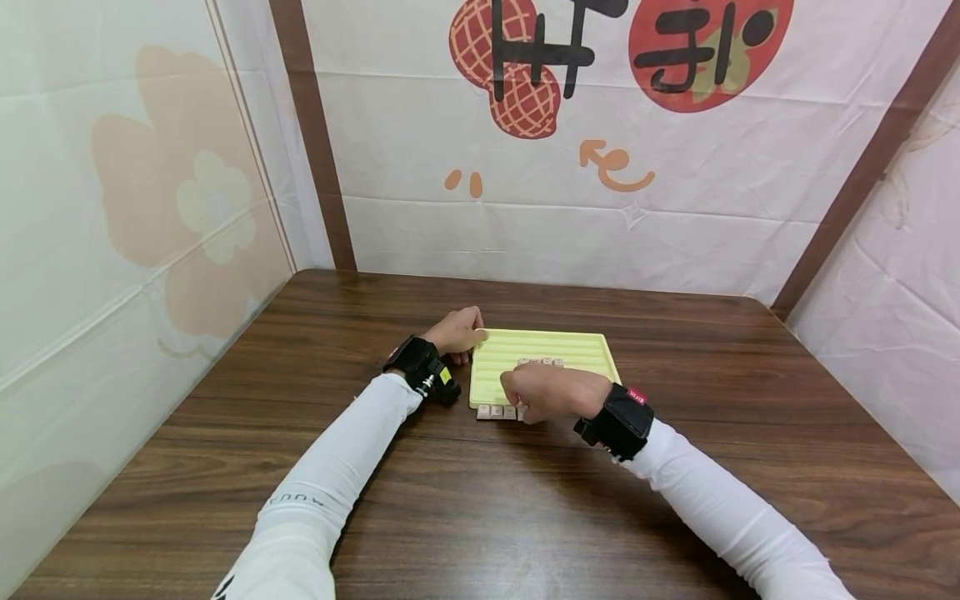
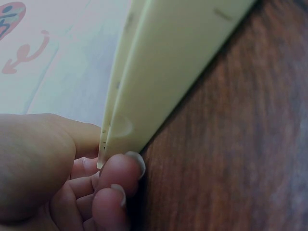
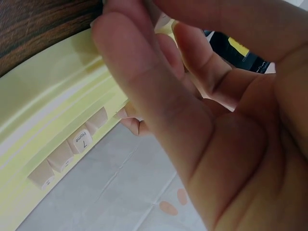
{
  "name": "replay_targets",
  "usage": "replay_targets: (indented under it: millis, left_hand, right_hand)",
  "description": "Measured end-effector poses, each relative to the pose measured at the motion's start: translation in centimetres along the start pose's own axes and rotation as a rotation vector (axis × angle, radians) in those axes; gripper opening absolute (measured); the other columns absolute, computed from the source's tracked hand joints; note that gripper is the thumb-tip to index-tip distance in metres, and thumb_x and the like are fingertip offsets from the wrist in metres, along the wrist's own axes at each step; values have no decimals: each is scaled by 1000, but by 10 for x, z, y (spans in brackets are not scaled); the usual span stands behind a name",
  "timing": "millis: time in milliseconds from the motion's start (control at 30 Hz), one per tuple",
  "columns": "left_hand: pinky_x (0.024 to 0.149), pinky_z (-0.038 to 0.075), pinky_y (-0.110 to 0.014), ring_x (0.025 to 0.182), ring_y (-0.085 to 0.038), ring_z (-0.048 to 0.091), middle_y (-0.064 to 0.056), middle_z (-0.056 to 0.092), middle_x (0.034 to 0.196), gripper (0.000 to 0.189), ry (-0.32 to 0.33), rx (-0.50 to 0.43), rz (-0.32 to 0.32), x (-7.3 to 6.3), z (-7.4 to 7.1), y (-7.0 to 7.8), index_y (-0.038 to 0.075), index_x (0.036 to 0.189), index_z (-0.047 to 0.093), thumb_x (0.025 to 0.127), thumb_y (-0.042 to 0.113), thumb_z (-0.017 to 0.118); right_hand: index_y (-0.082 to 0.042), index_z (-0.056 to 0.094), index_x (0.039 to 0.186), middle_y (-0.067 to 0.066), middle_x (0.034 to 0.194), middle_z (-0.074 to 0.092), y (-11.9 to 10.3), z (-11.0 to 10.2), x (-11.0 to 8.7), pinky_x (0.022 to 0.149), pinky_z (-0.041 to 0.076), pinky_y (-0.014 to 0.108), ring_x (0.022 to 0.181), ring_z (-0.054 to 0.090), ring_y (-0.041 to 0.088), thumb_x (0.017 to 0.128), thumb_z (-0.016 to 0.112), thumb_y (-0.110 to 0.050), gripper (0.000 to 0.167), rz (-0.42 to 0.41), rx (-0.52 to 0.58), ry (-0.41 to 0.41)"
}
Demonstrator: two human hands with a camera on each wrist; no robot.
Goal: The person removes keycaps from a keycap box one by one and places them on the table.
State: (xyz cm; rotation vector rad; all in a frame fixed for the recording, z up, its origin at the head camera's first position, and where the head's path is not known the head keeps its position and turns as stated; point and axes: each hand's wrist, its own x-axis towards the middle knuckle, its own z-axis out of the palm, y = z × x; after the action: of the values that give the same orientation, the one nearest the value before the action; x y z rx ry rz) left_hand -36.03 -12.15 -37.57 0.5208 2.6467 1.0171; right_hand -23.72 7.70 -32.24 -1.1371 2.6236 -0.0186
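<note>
A yellow ridged tray [image 1: 540, 339] lies flat on the table. My left hand [image 1: 456, 332] grips its far left corner; in the left wrist view the fingertips [image 2: 120, 173] press its side wall [image 2: 159, 72]. Along the tray's near edge sits a row of pale keycaps [image 1: 497, 412]. Curled over the right part of that row, my right hand [image 1: 551, 390] pinches at a keycap, mostly hidden by the fingers. Several keycaps stand in a tray groove beyond it; one keycap [image 3: 83, 140] reads "7 Home".
The brown wood-grain table [image 1: 465, 517] extends around the tray. A white printed cloth [image 1: 570, 225] hangs behind its far edge, with more cloth at both sides. Each wrist wears a black camera band [image 1: 621, 421].
</note>
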Motion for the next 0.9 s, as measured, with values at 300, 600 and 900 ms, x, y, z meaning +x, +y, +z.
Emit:
replay_targets:
  millis: [300,600,900]
  left_hand:
    - [48,48,-27,52,-17,56,-7,55,75,17,2,8,-3,-4,0,3,7,100,46,101,24,48]
    - [49,48,-27,53,-17,56,-7,54,75,16,2,14,-2,-7,1,5,7,100,46,102,23,47]
    - [49,49,-27,54,-18,56,-8,55,74,17,3,21,1,-6,0,5,7,100,46,102,24,47]
  right_hand:
    - [-11,57,92,2,85,58,0,0,0,72,40,25,76,44,12,83,68,0,18,-25,-4,9]
    - [-12,58,99,-1,88,56,0,-1,-2,67,41,25,75,47,12,84,71,-9,20,36,12,-19]
    - [-7,58,102,0,77,52,7,-15,-9,64,39,24,66,47,12,90,68,-23,22,15,34,2]
